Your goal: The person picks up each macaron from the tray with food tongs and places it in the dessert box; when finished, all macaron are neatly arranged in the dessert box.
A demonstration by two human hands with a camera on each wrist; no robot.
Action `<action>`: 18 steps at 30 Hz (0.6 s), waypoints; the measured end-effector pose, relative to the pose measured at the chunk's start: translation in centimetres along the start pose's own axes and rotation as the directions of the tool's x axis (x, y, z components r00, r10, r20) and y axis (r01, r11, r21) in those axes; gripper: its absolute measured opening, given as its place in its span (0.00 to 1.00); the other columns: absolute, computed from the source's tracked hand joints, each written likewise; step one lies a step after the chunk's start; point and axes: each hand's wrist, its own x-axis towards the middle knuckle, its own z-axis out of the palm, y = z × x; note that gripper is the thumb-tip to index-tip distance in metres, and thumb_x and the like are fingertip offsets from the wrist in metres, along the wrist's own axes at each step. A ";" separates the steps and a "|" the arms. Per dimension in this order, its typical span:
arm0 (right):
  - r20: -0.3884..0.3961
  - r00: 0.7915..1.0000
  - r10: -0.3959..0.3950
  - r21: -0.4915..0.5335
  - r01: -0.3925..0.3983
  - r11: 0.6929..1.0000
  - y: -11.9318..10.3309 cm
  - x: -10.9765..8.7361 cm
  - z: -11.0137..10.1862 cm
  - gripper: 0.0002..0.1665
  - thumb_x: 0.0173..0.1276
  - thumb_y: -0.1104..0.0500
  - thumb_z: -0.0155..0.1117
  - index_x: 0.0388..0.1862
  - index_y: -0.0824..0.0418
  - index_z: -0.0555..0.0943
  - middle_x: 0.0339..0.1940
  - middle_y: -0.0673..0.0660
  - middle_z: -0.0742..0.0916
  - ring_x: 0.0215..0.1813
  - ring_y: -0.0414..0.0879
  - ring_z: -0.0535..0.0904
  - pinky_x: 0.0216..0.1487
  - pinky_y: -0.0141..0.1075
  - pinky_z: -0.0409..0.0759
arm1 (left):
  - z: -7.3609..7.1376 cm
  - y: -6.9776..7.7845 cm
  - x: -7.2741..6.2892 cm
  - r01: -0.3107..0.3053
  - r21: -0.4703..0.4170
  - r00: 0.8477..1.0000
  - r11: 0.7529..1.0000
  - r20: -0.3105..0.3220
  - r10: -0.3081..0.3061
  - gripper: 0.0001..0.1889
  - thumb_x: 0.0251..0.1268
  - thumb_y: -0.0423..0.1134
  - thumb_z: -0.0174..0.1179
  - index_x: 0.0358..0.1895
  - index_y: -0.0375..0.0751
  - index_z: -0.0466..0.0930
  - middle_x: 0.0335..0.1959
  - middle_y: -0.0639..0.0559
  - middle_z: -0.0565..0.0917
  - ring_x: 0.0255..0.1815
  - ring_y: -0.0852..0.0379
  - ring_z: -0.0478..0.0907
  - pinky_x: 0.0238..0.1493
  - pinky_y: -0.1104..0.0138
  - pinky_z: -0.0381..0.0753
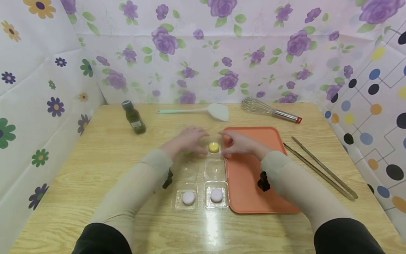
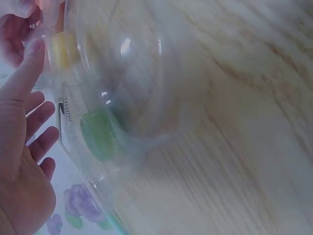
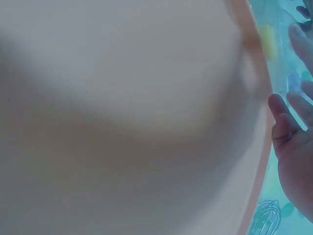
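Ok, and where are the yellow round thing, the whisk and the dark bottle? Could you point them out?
Yellow round thing (image 1: 214, 147), head view: middle of its top.
Whisk (image 1: 273, 112), head view: where the wires meet the handle.
Dark bottle (image 1: 133, 116), head view: body, above the label.

On the left I see open tabletop (image 1: 79, 169), where a hand could pass in front of the dark bottle (image 1: 134, 118). A yellow piece (image 1: 214, 147) stands in the gap between left hand (image 1: 191, 139) and right hand (image 1: 241, 143). The tray (image 1: 250, 187) and tongs (image 1: 328, 170) obstruct the right, spatula (image 1: 218, 112) and whisk (image 1: 280, 113) the rear. More room lies on the near side of 2 clear containers (image 1: 225, 204).
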 end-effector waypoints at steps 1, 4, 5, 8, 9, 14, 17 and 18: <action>-0.014 1.000 -0.001 0.007 0.001 1.000 0.0 -0.2 0.0 0.50 0.56 0.49 0.71 0.72 0.60 0.58 0.64 0.61 0.72 0.57 0.54 0.72 0.58 0.48 0.71 | -0.1 0.0 -0.1 0.002 -0.003 1.000 1.000 -0.005 -0.002 0.40 0.53 0.57 0.65 0.68 0.43 0.64 0.69 0.43 0.63 0.70 0.44 0.54 0.70 0.47 0.42; -0.042 0.999 -0.018 0.026 0.019 0.999 0.0 -0.8 0.0 0.48 0.56 0.50 0.71 0.72 0.61 0.59 0.66 0.61 0.71 0.54 0.54 0.74 0.54 0.48 0.74 | -0.2 0.1 -0.7 -0.005 -0.013 1.000 1.000 -0.025 0.005 0.42 0.52 0.58 0.65 0.68 0.43 0.63 0.69 0.42 0.63 0.70 0.42 0.53 0.69 0.46 0.42; -0.049 0.998 -0.029 0.026 0.031 0.999 -0.1 -1.1 -0.1 0.48 0.57 0.51 0.71 0.71 0.62 0.60 0.67 0.60 0.70 0.53 0.54 0.74 0.54 0.47 0.74 | -0.3 0.1 -1.0 -0.013 -0.014 0.999 1.000 -0.031 0.012 0.42 0.51 0.59 0.65 0.68 0.44 0.63 0.69 0.42 0.62 0.71 0.42 0.52 0.69 0.45 0.41; -0.057 0.996 -0.064 0.025 0.066 0.998 -0.3 -2.0 0.0 0.47 0.57 0.54 0.71 0.71 0.64 0.60 0.67 0.61 0.70 0.51 0.54 0.76 0.52 0.47 0.75 | -0.2 0.4 -1.9 -0.041 -0.030 0.998 0.999 -0.042 0.040 0.43 0.49 0.59 0.66 0.68 0.45 0.64 0.71 0.43 0.60 0.71 0.40 0.51 0.68 0.43 0.41; -0.057 0.996 -0.070 0.021 0.071 0.997 -0.4 -2.3 0.1 0.47 0.56 0.54 0.72 0.71 0.63 0.61 0.67 0.60 0.70 0.50 0.54 0.76 0.52 0.47 0.75 | -0.1 0.5 -2.2 -0.049 -0.028 0.998 0.998 -0.044 0.047 0.43 0.48 0.60 0.67 0.68 0.46 0.64 0.70 0.44 0.61 0.70 0.40 0.52 0.68 0.43 0.43; -0.040 0.995 -0.087 -0.012 0.087 0.996 -0.3 -4.0 1.0 0.45 0.56 0.50 0.72 0.69 0.60 0.64 0.64 0.58 0.73 0.47 0.49 0.76 0.49 0.44 0.75 | 0.7 1.4 -3.9 -0.084 -0.008 0.996 0.996 -0.027 0.084 0.45 0.44 0.60 0.68 0.67 0.45 0.65 0.67 0.46 0.66 0.68 0.44 0.57 0.67 0.45 0.51; -0.025 0.994 -0.107 -0.020 0.107 0.994 -0.2 -4.8 1.9 0.44 0.55 0.50 0.72 0.68 0.61 0.66 0.60 0.59 0.75 0.46 0.47 0.75 0.48 0.42 0.75 | 1.3 1.9 -4.9 -0.090 0.011 0.996 0.996 -0.005 0.090 0.45 0.43 0.60 0.69 0.66 0.44 0.66 0.66 0.46 0.67 0.67 0.44 0.58 0.67 0.46 0.51; -0.022 0.992 -0.121 -0.022 0.120 0.992 -0.1 -5.0 2.2 0.43 0.55 0.50 0.72 0.67 0.62 0.66 0.58 0.59 0.76 0.45 0.47 0.75 0.48 0.42 0.75 | 1.5 2.0 -5.1 -0.085 0.017 0.996 0.996 0.003 0.085 0.44 0.43 0.60 0.69 0.66 0.45 0.66 0.66 0.47 0.67 0.67 0.45 0.58 0.67 0.47 0.51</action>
